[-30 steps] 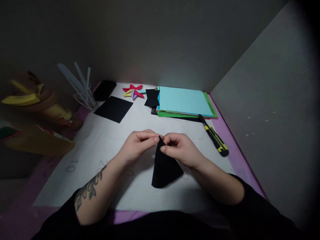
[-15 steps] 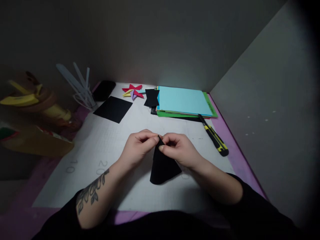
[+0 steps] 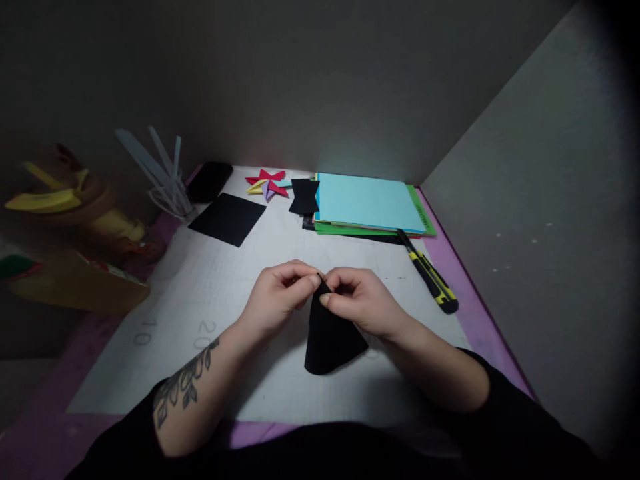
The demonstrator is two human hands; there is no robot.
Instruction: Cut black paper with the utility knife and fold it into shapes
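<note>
A piece of black paper (image 3: pixel 331 337), bent into a narrow cone-like shape, hangs between my hands over the middle of the table. My left hand (image 3: pixel 280 293) pinches its pointed top between thumb and fingers. Just below the tip, my right hand (image 3: pixel 363 300) grips the right edge, thumb in front and fingers curled behind. The wide end of the paper points toward me. Whether its lower edge touches the table I cannot tell.
Behind are a flat black paper square (image 3: pixel 229 219), folded paper pieces (image 3: pixel 267 185), a black notched piece (image 3: pixel 305 196) and a stack of coloured paper (image 3: pixel 370 201). A utility knife (image 3: pixel 430 273) lies right. Left stand a phone-like black object (image 3: pixel 210 181), a clear cup (image 3: pixel 173 200) and a brown pot (image 3: pixel 90 203).
The wide lower end of the black paper has shifted slightly right and toward me. Both hands keep their pinch with almost no movement.
</note>
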